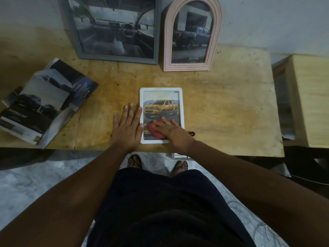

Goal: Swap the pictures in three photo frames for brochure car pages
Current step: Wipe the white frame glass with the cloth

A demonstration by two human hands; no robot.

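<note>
Right hand (168,130) pressing red cloth (154,130) on white frame (161,90); left hand (127,125) flat, open, bracing. Wipe lightly, keep frame steady.

white frame (161,90): flat, yellow truck page | grey frame (114,56), pink frame (187,65): upright

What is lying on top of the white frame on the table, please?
A red cloth under the right hand, near the white frame's lower end. The hand hides most of the cloth and the page's bottom corner.
</note>
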